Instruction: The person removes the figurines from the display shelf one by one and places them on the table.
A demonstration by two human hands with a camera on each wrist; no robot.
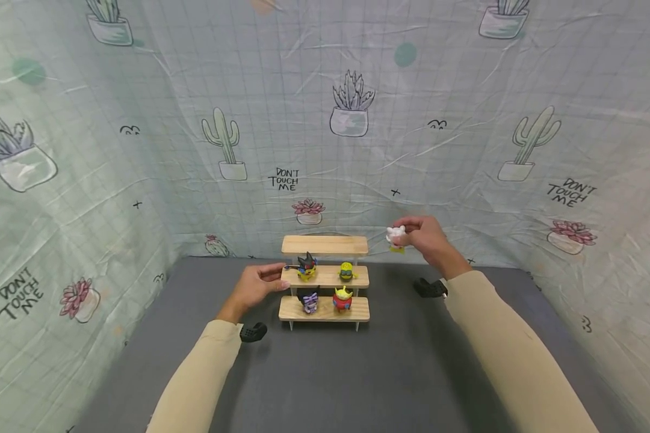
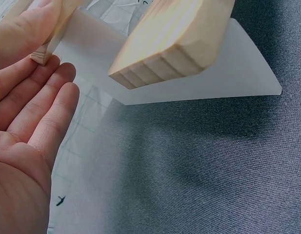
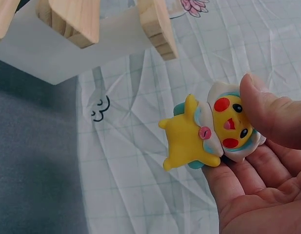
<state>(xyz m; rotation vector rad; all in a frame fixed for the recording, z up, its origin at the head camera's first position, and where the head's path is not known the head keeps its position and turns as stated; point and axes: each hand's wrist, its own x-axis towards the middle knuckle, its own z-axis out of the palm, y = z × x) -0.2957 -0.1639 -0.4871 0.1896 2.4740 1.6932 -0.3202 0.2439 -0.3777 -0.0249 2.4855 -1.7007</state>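
Observation:
In the head view a three-tier wooden display shelf (image 1: 325,245) stands on the dark table near the back wall. My left hand (image 1: 251,287) holds the left end of its middle board, thumb on top and fingers below. Up and right of the shelf, my right hand (image 1: 428,239) pinches a figurine (image 1: 396,236) by its head, in the air. The right wrist view shows this Pikachu figurine (image 3: 184,139), yellow with red cheeks, a white hood and a pink button. Its feet point away from the palm.
On the middle board stand a black-eared figurine (image 1: 306,267) and a yellow goggled figurine (image 1: 346,272). The lowest board carries a purple-and-black figurine (image 1: 310,302) and a red-and-blue figurine (image 1: 343,299) with a yellow-green top. Patterned cloth (image 1: 352,162) hangs behind and at both sides.

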